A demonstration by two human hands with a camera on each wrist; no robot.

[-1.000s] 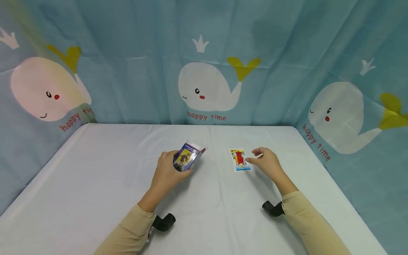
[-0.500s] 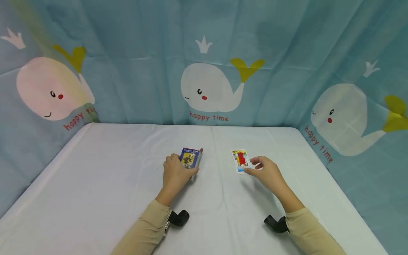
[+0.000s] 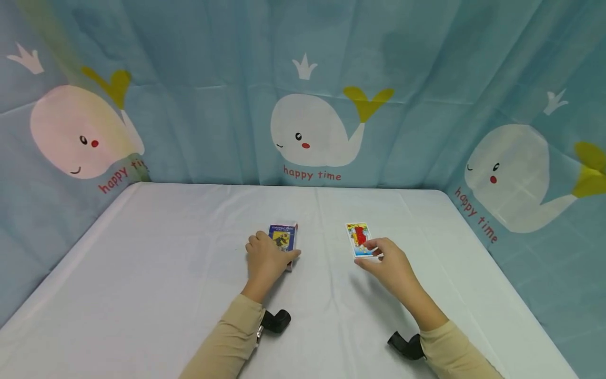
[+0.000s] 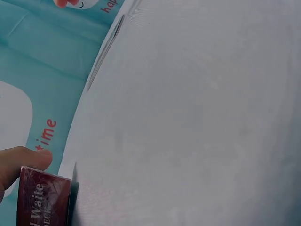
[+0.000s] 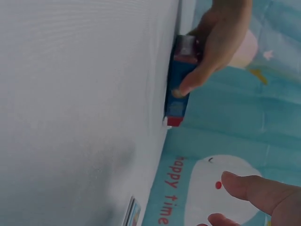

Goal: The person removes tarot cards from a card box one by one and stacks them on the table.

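A purple-blue tarot card box (image 3: 283,239) stands or lies on the white table in the head view, a little left of centre. My left hand (image 3: 266,260) grips it, thumb on the right side and fingers on the left. The box's dark red end (image 4: 44,197) shows in the left wrist view. To the right, a colourful card or thin stack of cards (image 3: 358,238) lies face up on the cloth. Over its near right corner hovers my right hand (image 3: 390,266), thumb and fingers apart. In the right wrist view the thumb (image 5: 249,187) is clear of the card edge (image 5: 133,213).
White cloth covers the table (image 3: 165,273). A blue curtain (image 3: 213,131) printed with whales rises behind it and along both sides. Black curved mounts, the left mount (image 3: 276,321) and the right mount (image 3: 407,346), stick out from the sleeves near the wrists.
My left hand has turned the box straighter and lowered it to the table, moving slightly nearer. My right hand has come nearer and over the card's near corner. The card stays put.
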